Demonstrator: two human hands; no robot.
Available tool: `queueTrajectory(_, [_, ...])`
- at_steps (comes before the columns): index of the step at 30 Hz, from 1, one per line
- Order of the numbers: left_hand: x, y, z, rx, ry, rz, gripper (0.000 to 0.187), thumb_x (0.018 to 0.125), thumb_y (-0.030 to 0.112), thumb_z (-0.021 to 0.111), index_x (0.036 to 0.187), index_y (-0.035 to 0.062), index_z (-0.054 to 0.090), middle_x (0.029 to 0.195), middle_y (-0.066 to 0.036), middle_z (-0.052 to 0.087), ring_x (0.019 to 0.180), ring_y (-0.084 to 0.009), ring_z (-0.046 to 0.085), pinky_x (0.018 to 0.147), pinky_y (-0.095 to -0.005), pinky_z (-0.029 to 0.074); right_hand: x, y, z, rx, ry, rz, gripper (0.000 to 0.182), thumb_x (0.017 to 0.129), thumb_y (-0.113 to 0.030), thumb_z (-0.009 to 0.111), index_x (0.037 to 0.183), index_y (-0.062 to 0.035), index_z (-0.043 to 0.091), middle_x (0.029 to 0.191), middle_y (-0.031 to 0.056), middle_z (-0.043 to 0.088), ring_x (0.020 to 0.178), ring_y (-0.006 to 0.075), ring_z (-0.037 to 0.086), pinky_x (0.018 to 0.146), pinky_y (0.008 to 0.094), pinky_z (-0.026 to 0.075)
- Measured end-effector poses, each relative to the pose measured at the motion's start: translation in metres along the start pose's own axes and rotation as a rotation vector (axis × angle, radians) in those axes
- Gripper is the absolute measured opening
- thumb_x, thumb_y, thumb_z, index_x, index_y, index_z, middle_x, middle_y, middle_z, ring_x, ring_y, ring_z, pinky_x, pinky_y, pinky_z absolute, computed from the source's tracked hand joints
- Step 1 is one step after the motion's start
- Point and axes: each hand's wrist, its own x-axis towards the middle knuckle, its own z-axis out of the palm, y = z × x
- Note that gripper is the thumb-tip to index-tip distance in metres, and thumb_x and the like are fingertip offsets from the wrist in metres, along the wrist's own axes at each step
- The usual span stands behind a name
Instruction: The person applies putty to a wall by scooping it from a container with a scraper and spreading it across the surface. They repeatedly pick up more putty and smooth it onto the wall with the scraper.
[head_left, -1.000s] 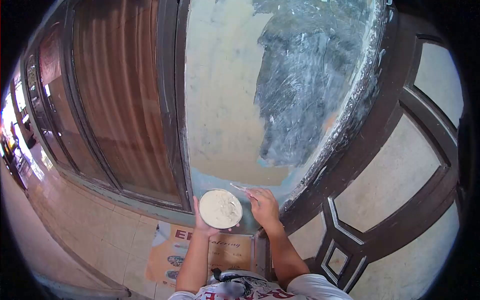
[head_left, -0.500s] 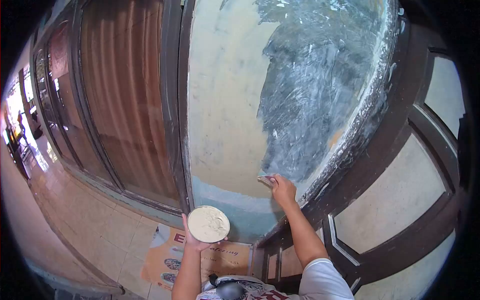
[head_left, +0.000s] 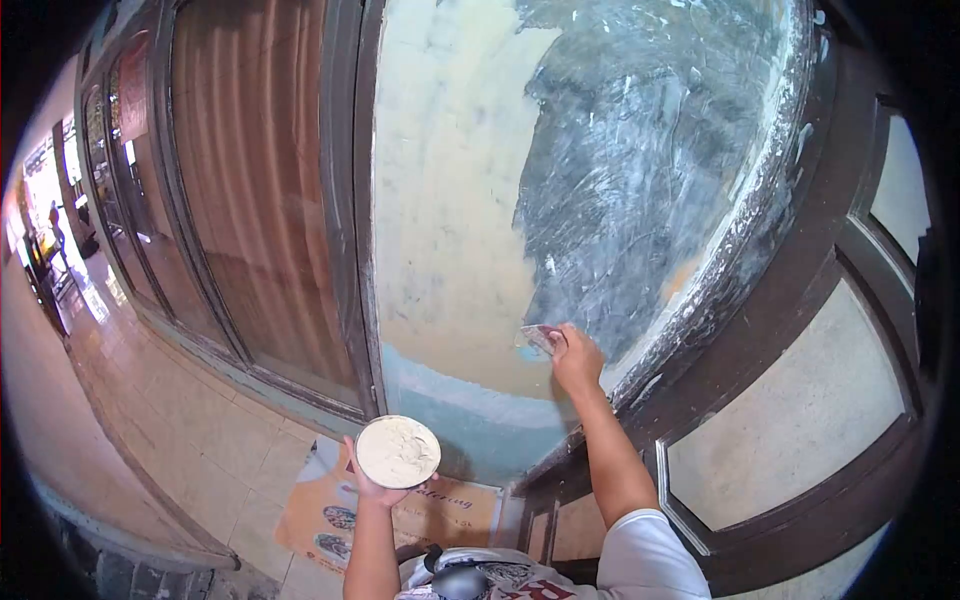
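Note:
My left hand [head_left: 374,487] holds a round bowl of cream-coloured paste [head_left: 398,452] from below, at the lower middle of the view. The paste has a rough, scooped patch on its right side. In my right hand [head_left: 577,358] is a small flat scraper [head_left: 540,338], its blade pointing left at the wall [head_left: 450,250]. The blade is at the lower edge of the dark grey patch [head_left: 630,200], beside the cream-coated part. Whether it touches the surface is unclear. Under the cream coat runs a light blue-green band [head_left: 470,410].
A dark-framed window [head_left: 260,200] with a brown curtain stands at the left. A dark wooden door with pale panels [head_left: 785,410] is at the right. Below, an orange printed banner [head_left: 310,510] lies on the tiled floor [head_left: 180,425].
My right hand and the scraper have moved up slightly, and the blade is turned differently. The bowl in my left hand sits a little further left. The whole view has shifted slightly.

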Motion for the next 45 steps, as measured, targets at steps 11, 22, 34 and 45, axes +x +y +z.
queueTrajectory(11, [-0.007,-0.011,-0.001,-0.008,0.134,0.113,0.114,0.073,0.100,0.032,0.144,0.0122,0.050,0.125,-0.025,0.064,0.086,-0.0549,0.066,0.050,-0.0569,0.051,-0.004,0.016,0.011,0.023,-0.020,-0.068,0.010,0.095,-0.022,0.061,0.093,-0.0132,0.066,0.092,0.0110,0.070,0.090,0.0381,0.068,0.072,0.0540,0.051])
queueTrajectory(22, [-0.011,-0.010,-0.008,0.022,0.102,0.096,0.119,0.070,0.102,0.032,0.144,0.0113,0.050,0.122,-0.026,0.065,0.085,-0.0527,0.066,0.052,-0.0541,0.049,-0.012,0.023,0.021,0.080,0.060,-0.074,0.008,0.092,-0.022,0.067,0.095,-0.0153,0.068,0.094,0.0127,0.071,0.089,0.0387,0.067,0.069,0.0520,0.052])
queueTrajectory(34, [-0.021,-0.009,-0.009,0.039,0.101,0.071,0.119,0.071,0.103,0.027,0.145,0.0114,0.049,0.123,-0.028,0.063,0.083,-0.0524,0.063,0.059,-0.0551,0.047,-0.032,0.026,0.038,0.032,-0.072,-0.184,0.009,0.094,-0.023,0.064,0.093,-0.0146,0.067,0.092,0.0100,0.068,0.090,0.0372,0.066,0.071,0.0500,0.052])
queueTrajectory(45, [-0.026,-0.004,0.000,0.011,0.166,0.128,0.118,0.075,0.100,0.029,0.149,0.0086,0.044,0.131,-0.029,0.060,0.090,-0.0542,0.066,0.060,-0.0583,0.056,-0.039,0.029,0.047,-0.065,-0.048,-0.282,0.007,0.094,-0.019,0.064,0.094,-0.0127,0.066,0.089,0.0075,0.066,0.086,0.0341,0.067,0.065,0.0496,0.053])
